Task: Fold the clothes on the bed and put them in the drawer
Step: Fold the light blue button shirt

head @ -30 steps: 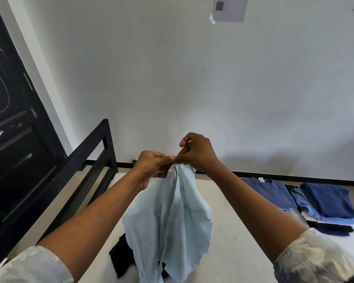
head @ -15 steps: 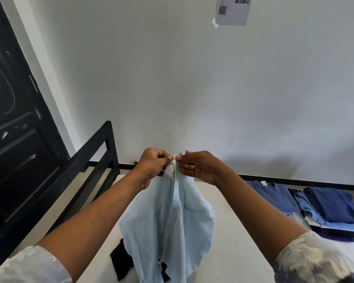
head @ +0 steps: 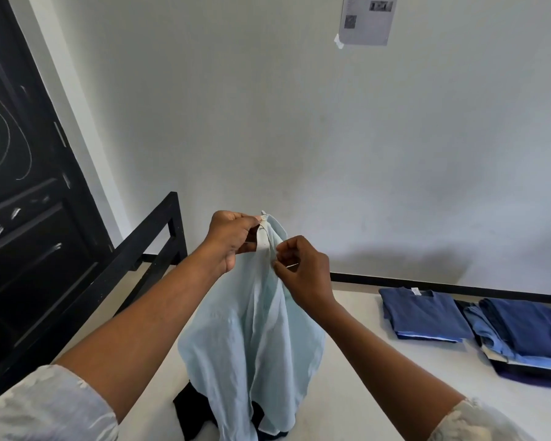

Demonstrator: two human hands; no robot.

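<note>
The pale blue shirt (head: pixel 252 329) looks like thin, soft woven cloth, light and limp; it will likely sag and twist wherever it is not held, so the firmer parts are the sensible holds: the collar band, the front strip, the shoulder seams; a finger-and-thumb pinch seems enough, since the weight is slight; it hangs in the air over the bed (head: pixel 363 393), its top edge at the hands and its lower end reaching down to a black garment (head: pixel 191 415) that lies on the mattress near the person; the left hand (head: pixel 228 238) is curled around the whitish band at the very top, holding the shirt up; the right hand (head: pixel 303 268) sits just beside it and a little lower, thumb and forefinger pinching the edge of the same strip; with the hands so near each other, the shirt droops below them in a bunched column; to the right, well apart, lie a folded navy T-shirt (head: pixel 423 313) and a stack of folded blue clothes (head: pixel 522 332); no drawer is in view
</note>
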